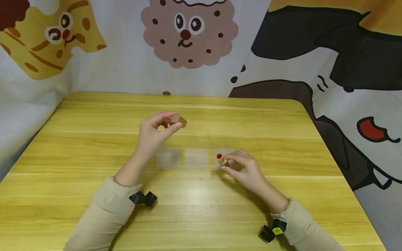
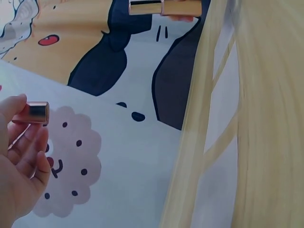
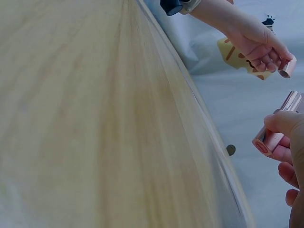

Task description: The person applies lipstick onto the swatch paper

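Note:
Up over the back half of the table, my left hand [image 1: 152, 130] pinches a shiny gold lipstick cap [image 1: 179, 120] between thumb and fingers. In the left wrist view the cap [image 2: 38, 112] lies sideways at the fingertips. My right hand [image 1: 248, 169], lower and to the right, holds a gold lipstick [image 1: 223, 160] by its base, its red tip showing and tilted toward the upper left. The right wrist view shows the lipstick tube [image 3: 271, 135] in the fingers, with a round red label on its bottom end. Cap and lipstick are apart.
Three pale translucent squares, left [image 1: 168, 158], middle [image 1: 196, 158] and right [image 1: 228, 152], lie in a row on the wooden table [image 1: 194, 219]. The right hand and lipstick overlap the right square. A printed cartoon cloth [image 1: 119, 66] hangs behind the table's far edge.

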Tool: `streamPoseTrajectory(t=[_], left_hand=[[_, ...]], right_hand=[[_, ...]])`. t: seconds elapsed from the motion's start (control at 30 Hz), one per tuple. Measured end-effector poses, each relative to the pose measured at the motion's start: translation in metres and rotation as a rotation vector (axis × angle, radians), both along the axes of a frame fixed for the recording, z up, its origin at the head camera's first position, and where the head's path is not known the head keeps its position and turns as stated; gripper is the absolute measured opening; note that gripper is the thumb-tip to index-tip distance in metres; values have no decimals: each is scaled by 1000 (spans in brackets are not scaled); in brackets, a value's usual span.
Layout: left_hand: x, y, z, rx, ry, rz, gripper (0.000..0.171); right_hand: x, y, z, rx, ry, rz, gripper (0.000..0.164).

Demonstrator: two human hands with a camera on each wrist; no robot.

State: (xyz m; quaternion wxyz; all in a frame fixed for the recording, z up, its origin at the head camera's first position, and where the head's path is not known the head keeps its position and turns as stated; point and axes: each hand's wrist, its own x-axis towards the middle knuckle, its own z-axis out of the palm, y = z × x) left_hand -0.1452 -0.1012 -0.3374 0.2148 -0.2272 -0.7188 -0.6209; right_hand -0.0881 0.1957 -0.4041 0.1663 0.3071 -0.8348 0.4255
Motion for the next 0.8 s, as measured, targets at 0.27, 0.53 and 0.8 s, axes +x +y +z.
streamPoseTrajectory(t=[0.27, 0.53, 0.8], left_hand=[[-5, -6, 0, 3, -5, 33, 25], [-12, -14, -4, 15, -54, 83, 27], [-19, -27, -8, 9, -107, 154, 31]], right_hand=[[0, 0, 0, 11, -7, -3, 29], [1, -1, 1, -1, -8, 10, 29], [0, -1, -1, 1, -9, 0, 32]])
